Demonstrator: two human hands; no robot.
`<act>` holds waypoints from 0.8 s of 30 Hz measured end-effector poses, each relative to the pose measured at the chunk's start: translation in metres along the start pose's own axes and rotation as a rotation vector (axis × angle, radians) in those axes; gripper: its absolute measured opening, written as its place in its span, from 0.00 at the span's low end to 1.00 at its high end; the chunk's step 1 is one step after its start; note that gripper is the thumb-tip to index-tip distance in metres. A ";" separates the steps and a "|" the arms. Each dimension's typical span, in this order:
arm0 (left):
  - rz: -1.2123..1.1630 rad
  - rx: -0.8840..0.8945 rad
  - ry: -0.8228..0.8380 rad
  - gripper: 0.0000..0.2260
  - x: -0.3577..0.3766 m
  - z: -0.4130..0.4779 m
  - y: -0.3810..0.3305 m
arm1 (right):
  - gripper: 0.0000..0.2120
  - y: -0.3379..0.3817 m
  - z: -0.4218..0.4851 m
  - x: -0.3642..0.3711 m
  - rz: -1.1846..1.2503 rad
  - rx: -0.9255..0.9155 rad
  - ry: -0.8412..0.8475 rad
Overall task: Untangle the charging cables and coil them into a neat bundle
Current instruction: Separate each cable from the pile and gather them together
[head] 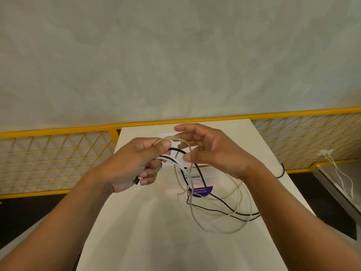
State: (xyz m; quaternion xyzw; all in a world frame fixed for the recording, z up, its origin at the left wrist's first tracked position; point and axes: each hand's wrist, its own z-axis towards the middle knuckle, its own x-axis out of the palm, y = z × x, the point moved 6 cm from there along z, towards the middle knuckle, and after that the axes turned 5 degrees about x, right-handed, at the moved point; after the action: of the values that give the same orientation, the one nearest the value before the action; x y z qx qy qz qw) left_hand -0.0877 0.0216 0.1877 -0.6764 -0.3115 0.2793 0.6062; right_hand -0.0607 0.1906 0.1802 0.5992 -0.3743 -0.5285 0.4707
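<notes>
Head view: a tangle of thin cream, white and black charging cables [240,194] is held up over a long white table [136,231]. The left hand [132,163] grips several strands in its curled fingers, and the loose loops sag down to the right. The right hand [213,151] hovers beside the top loop with its fingers spread, gripping nothing. A purple sticker [203,192] shows through the loops. A yellow wire-mesh fence [58,153] runs behind the table, and separate white cords [343,177] hang at the far right.

Pale wall [175,55], yellow mesh railing [58,159]
</notes>
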 end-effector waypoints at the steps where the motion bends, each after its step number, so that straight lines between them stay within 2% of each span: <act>1: 0.003 -0.004 0.003 0.11 0.000 0.000 0.000 | 0.28 0.007 0.001 0.004 -0.089 -0.025 -0.001; 3: 0.015 -0.010 0.005 0.11 0.000 0.000 0.002 | 0.25 0.014 0.004 0.009 -0.208 -0.061 -0.031; 6: 0.039 -0.019 -0.009 0.17 -0.002 0.001 0.005 | 0.15 0.020 0.005 0.012 -0.199 -0.085 -0.069; 9: 0.077 -0.040 0.013 0.13 0.000 0.000 0.007 | 0.06 0.020 0.009 0.007 -0.175 -0.087 -0.103; 13: 0.114 -0.097 0.052 0.16 0.006 -0.002 0.011 | 0.06 0.019 0.013 0.005 -0.171 -0.101 -0.148; 18: 0.064 -0.098 -0.040 0.14 0.006 0.001 0.014 | 0.07 0.009 0.014 0.002 -0.160 -0.040 -0.169; 20: 0.049 -0.103 -0.061 0.13 0.005 0.001 0.017 | 0.10 0.010 0.012 -0.002 -0.202 -0.053 -0.248; 22: 0.042 -0.107 -0.079 0.13 0.003 0.002 0.018 | 0.07 0.015 0.006 -0.007 -0.171 -0.087 -0.328; 24: 0.037 -0.093 -0.096 0.13 0.001 0.003 0.017 | 0.06 0.016 0.002 -0.007 -0.107 -0.065 -0.255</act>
State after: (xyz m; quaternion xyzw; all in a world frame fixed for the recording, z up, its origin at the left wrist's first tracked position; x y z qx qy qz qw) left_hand -0.0878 0.0235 0.1701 -0.6953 -0.3403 0.3079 0.5532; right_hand -0.0627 0.1923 0.1971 0.5305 -0.3813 -0.6366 0.4098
